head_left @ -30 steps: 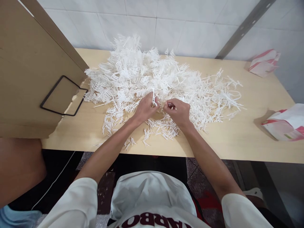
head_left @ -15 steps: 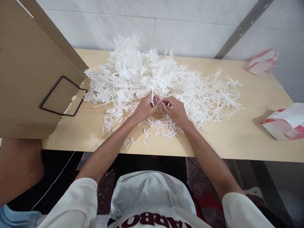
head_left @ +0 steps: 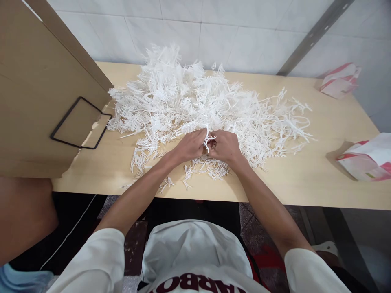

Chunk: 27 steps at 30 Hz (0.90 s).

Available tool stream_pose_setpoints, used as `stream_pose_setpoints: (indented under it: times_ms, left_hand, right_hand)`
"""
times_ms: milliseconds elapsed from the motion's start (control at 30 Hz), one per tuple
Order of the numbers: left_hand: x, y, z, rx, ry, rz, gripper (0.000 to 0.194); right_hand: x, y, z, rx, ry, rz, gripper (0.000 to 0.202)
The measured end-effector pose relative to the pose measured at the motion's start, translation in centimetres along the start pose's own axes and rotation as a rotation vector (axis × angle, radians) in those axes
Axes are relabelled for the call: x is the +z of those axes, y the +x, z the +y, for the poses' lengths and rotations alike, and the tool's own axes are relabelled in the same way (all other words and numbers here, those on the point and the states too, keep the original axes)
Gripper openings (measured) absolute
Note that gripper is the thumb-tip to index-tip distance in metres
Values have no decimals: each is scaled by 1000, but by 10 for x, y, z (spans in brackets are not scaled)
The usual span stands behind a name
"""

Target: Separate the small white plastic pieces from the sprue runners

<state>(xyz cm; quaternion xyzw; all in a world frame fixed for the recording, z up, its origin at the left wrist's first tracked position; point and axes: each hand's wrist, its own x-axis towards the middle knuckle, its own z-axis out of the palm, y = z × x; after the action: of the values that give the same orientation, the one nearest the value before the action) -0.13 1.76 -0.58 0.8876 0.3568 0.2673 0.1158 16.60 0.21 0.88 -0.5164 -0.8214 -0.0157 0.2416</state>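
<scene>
A thin white branched plastic piece (head_left: 207, 141) stands between my hands, its twigs showing above the fingers. My left hand (head_left: 192, 145) is closed around this piece. My right hand (head_left: 225, 145) is closed too, its fingertips meeting the piece at its right side; the fingertips of both hands are partly hidden. Behind and around the hands spreads a large tangled heap of similar white branched pieces (head_left: 183, 95). Short loose white bits (head_left: 214, 167) lie on the table just in front of the hands.
Upright cardboard (head_left: 33, 93) stands at the left, with a black wire frame (head_left: 69, 142) against it. Two red-and-white paper packets, a far one (head_left: 340, 81) and a near one (head_left: 365, 158), stand on the wooden table (head_left: 305, 179) at the right. Another person's limb (head_left: 26, 215) shows at lower left.
Both hands have moved slightly down and turned inward, knuckles up, with the fingers closed more tightly together. The white branched piece has shifted right and down between them. The heap looks the same.
</scene>
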Motion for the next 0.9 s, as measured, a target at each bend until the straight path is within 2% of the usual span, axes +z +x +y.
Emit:
stream_pose_setpoints:
  times_ms: [133, 233, 333, 433, 533, 667, 900]
  left_hand:
    - [1, 0, 4, -14, 88, -5, 25]
    - [-2, 1, 2, -24, 45, 69, 17]
    - [-6, 3, -5, -125, -157, 199, 12]
    - [-8, 6, -8, -213, -421, 304, 24]
    - [-9, 9, -7, -270, -623, 353, 32]
    - [-11, 10, -1, -287, -759, 337, 29]
    - [-9, 9, 6, -262, -624, 345, 29]
  right_hand:
    - [1, 1, -2, 31, -24, -36, 14]
    - [3, 0, -2, 74, 32, -78, 24]
    - [3, 0, -1, 106, 144, -63, 28]
    - [1, 1, 1, 151, 229, 92, 21]
    - [0, 3, 3, 62, 365, 164, 18]
    - [4, 4, 7, -69, 346, 91, 25]
    - [7, 1, 4, -219, 157, 92, 31]
